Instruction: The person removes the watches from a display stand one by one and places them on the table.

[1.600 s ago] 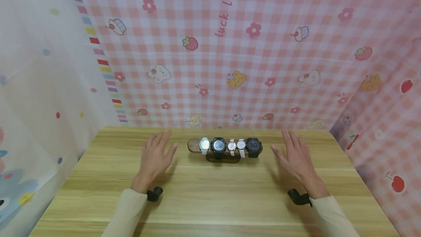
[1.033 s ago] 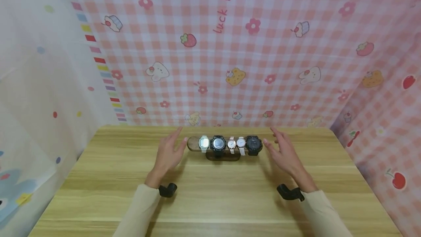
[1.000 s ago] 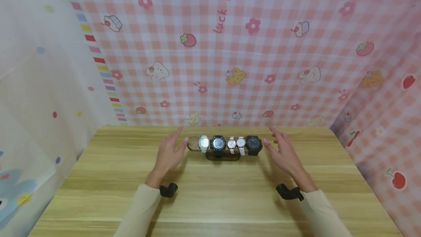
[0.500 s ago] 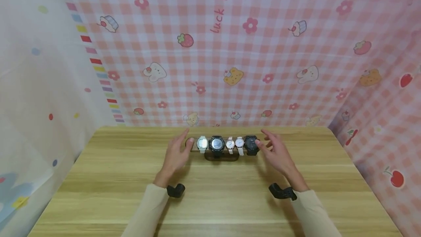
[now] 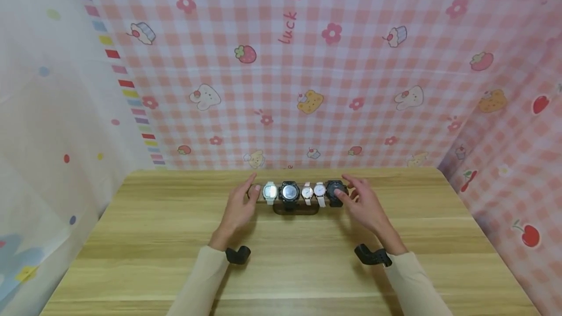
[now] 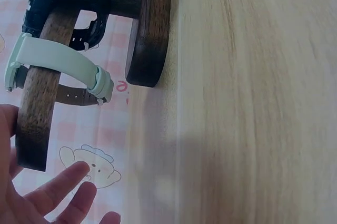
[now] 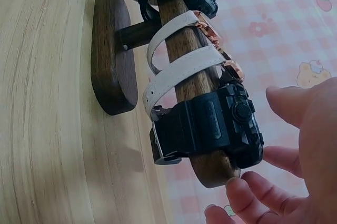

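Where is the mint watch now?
In the head view, the mint watch is leftmost in the row on the stand, between the left hand and a black watch.

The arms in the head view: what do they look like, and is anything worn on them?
They are a person's. The left hand and right hand wear no gloves. The left sleeve and right sleeve are long, plain and cream-coloured. A bent black device juts inward at the left wrist, a second black device at the right.
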Demonstrator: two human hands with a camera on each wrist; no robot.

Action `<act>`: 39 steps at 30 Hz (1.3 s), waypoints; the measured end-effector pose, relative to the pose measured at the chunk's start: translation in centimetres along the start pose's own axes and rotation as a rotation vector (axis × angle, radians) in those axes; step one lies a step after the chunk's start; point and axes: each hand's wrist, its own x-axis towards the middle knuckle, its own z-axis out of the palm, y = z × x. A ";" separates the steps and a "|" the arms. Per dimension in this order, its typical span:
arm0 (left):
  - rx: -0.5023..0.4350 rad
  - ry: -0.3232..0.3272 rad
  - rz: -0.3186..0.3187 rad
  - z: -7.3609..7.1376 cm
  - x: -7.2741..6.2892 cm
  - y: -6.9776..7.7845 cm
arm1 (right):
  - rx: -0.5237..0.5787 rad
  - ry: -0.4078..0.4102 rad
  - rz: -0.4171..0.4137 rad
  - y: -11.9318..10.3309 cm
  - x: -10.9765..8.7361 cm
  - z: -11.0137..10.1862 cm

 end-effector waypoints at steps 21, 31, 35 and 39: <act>-0.137 -0.002 -0.121 0.5 -0.3 0.3 | 0.000 -0.003 0.038 0.0 0.4 0.5; -0.189 0.004 -0.126 0.7 -0.3 0.2 | -0.008 -0.004 0.012 0.0 0.5 0.6; -0.209 0.005 -0.130 0.8 -0.3 0.2 | -0.017 -0.005 0.013 0.0 0.5 0.5; -0.211 0.002 -0.133 0.7 -0.3 0.3 | -0.022 -0.005 0.001 0.0 0.6 0.5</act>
